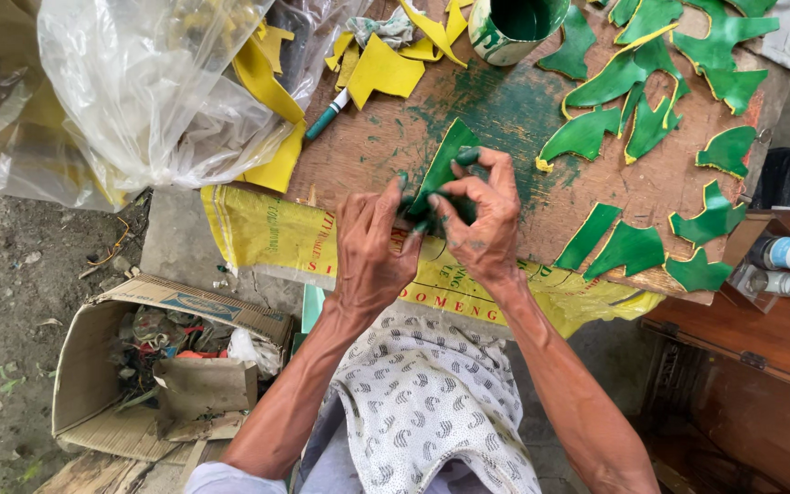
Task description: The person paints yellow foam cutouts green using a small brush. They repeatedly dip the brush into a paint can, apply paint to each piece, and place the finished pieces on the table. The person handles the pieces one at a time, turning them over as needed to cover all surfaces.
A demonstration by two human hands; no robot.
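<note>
Both my hands meet over the near part of a wooden work board [377,146] stained with green paint. My left hand [372,245] and my right hand [479,218] together grip one green-painted cut piece [443,165], which stands tilted up between the fingers. Both hands carry green stains on the fingertips. A cup of green paint [512,26] stands at the board's far edge. Several green-painted pieces with yellow edges [637,249] lie spread over the right half of the board. Unpainted yellow pieces [382,71] lie at the far left, beside a teal-handled brush [325,119].
A yellow printed sack [272,236] hangs over the board's near edge. Clear plastic bags [139,91] sit at the upper left. An open cardboard box [93,357] of scraps stands on the ground at the left. A wooden drawer with small bottles [784,261] is at the right.
</note>
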